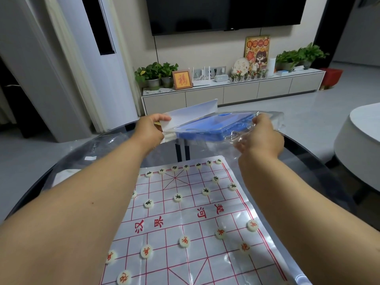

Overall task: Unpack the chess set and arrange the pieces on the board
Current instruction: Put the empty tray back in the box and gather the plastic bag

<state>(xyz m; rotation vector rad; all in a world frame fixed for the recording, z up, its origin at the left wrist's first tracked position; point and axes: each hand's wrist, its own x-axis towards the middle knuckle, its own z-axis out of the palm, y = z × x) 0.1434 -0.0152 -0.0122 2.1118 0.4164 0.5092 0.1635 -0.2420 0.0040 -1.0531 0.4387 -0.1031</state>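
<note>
Above a board (185,219) dotted with round pieces (148,203), the left hand (149,130) pinches a white box flap (193,112) while the right hand (265,136) pinches clear plastic (246,136) around a blue case (211,126).

Soft, even indoor light is filling the room. Glare is streaking the glossy board (197,221) at lower right. Wide-angle distortion is bowing the doorframe (67,64) at upper left; the forearms are looking slightly soft.
</note>
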